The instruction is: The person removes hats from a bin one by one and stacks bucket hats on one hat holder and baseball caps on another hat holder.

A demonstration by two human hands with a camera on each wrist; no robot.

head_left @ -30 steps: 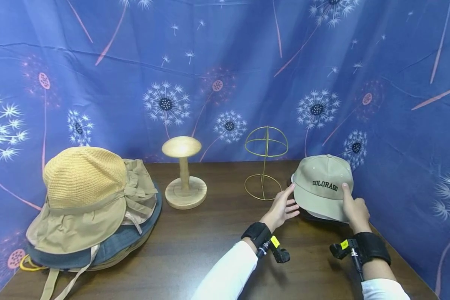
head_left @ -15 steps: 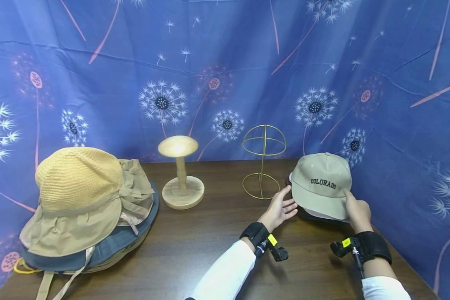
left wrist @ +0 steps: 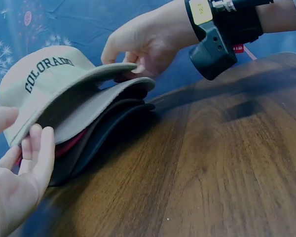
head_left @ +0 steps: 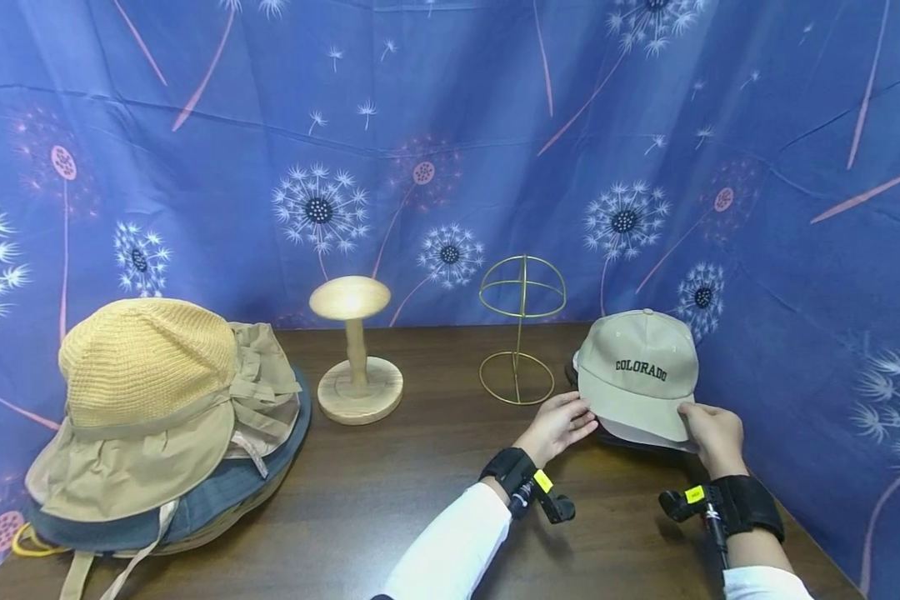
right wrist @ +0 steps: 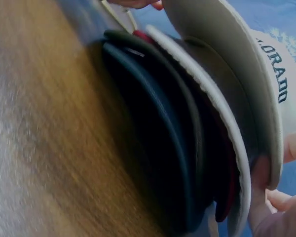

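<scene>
Nearest, two smooth white cloth sleeves (head_left: 450, 546) end in black wrist straps (head_left: 750, 504) over a glossy brown wood-grain tabletop (head_left: 390, 483). The right hand (head_left: 716, 437) pinches the curved brim of a beige fabric baseball cap (head_left: 640, 354) with black raised "COLORADO" lettering, thumb and fingers on either side. The left hand (head_left: 558, 427) holds the cap's opposite brim corner, thumb above, fingers fairly extended beneath. The cap's rounded crown tops a stack; its brim stands apart from a pale, ribbed-edge brim (right wrist: 212, 91) directly below, with dark red and dark blue-black brims (left wrist: 116, 118) lower down. Well left of the cap sits a pile headed by a yellow knitted-looking hat (head_left: 150, 367) with ruffled khaki cloth, above a blue brim (head_left: 217, 504). Between that pile and the cap stand a pale turned-wood mushroom-shaped stand (head_left: 356, 346) and, nearer the cap, a thin gold wire dome stand (head_left: 519, 337). Behind the cap hangs creased blue dandelion-print fabric (head_left: 420, 83).
</scene>
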